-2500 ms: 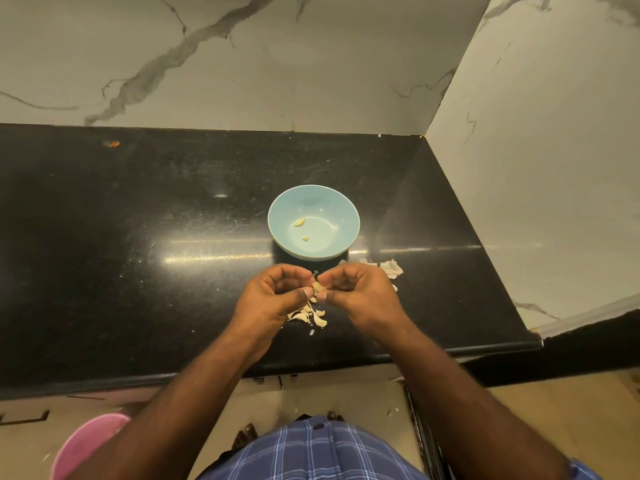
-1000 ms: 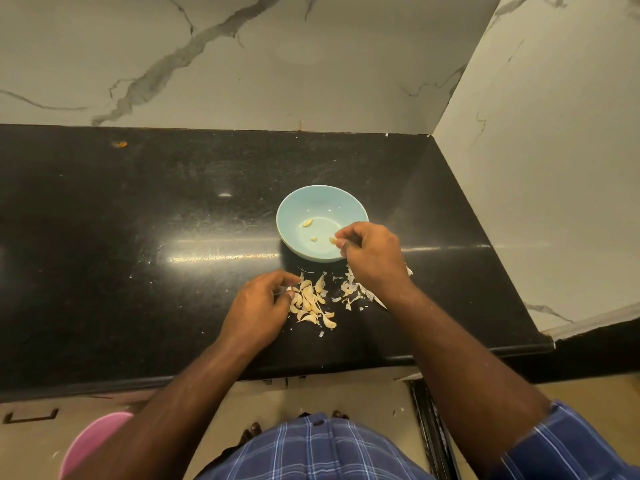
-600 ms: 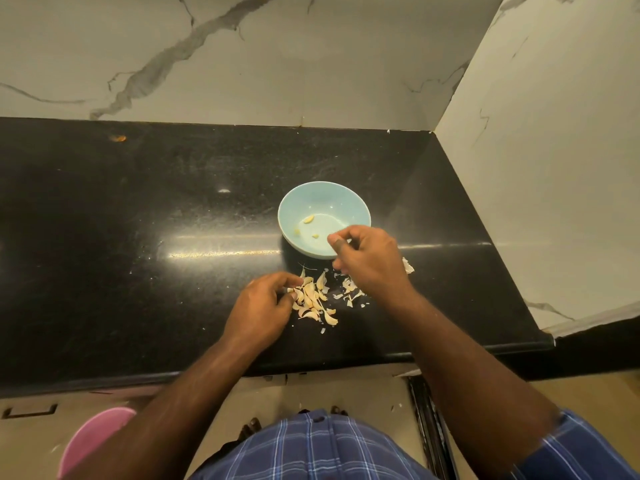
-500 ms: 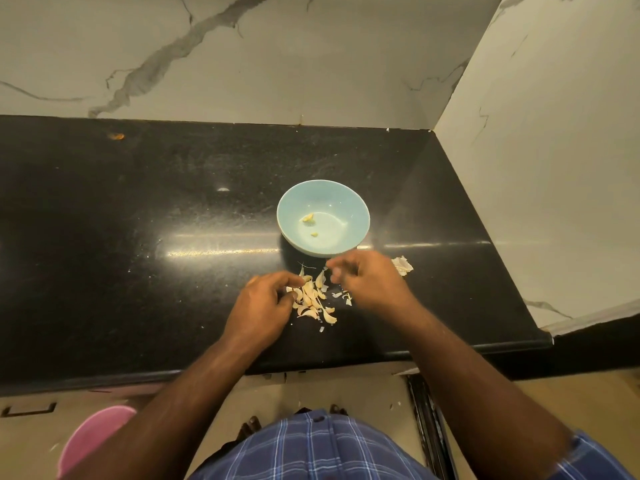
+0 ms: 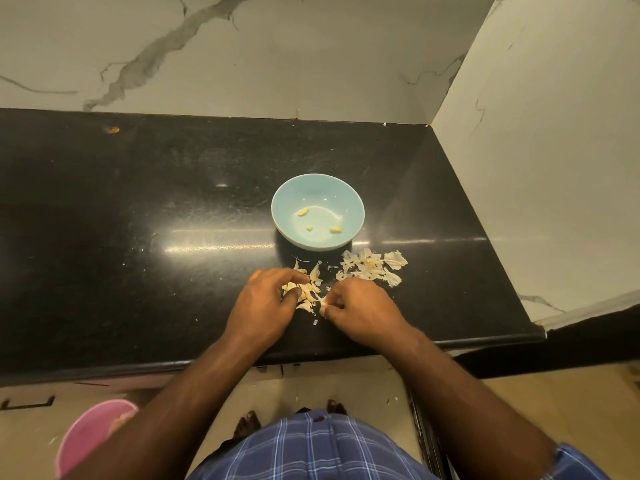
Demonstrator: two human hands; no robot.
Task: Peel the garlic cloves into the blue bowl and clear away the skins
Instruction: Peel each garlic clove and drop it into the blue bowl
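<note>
**Pale cloves between your two hands, bowl beyond**

Black desk (image 5: 138, 271). Your left hand (image 5: 263, 306) rests curled on the clove pile (image 5: 306, 289); whether its fingers hold anything, cannot tell. Right hand (image 5: 360, 308) pinches one clove (image 5: 320, 301) at the pile's right edge. Blue bowl (image 5: 353, 202), three peeled pieces inside, lies straight ahead. Loose skins (image 5: 372, 268) sit right of the pile.

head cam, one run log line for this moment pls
left hand: on garlic pile | right hand: pinching a clove | blue bowl: three peeled pieces | skins: on counter
</note>
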